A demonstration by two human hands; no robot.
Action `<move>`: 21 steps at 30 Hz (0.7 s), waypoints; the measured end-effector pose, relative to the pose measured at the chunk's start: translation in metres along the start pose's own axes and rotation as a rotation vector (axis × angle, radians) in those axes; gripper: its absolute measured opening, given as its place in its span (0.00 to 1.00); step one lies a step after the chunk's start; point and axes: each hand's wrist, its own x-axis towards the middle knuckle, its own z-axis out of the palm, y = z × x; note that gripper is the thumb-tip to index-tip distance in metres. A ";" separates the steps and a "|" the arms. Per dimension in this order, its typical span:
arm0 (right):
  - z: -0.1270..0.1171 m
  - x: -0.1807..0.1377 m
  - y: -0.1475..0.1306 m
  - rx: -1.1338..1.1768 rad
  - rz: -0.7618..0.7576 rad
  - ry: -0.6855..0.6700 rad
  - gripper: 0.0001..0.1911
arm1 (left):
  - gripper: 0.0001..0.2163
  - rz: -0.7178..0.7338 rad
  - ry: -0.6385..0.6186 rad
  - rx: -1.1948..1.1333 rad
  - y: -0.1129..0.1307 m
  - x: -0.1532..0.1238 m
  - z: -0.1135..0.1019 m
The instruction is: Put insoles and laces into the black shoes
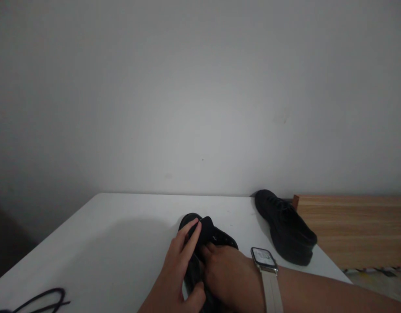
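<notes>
Both our hands are on the shoe (216,238) at the near edge of the table (122,234): left hand (179,271) cups its side to steady it, right hand (228,276) curls in, fingers on the tongue. Lace (45,300) lies far left; second shoe (285,226) waits right.

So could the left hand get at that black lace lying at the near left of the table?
Probably yes. The left hand grips the black shoe now, but only bare white table lies between it and the lace; it would need to let go first.
</notes>
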 end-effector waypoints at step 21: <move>0.020 0.008 -0.013 0.223 0.181 0.086 0.22 | 0.41 0.015 -0.007 -0.031 -0.003 0.001 -0.003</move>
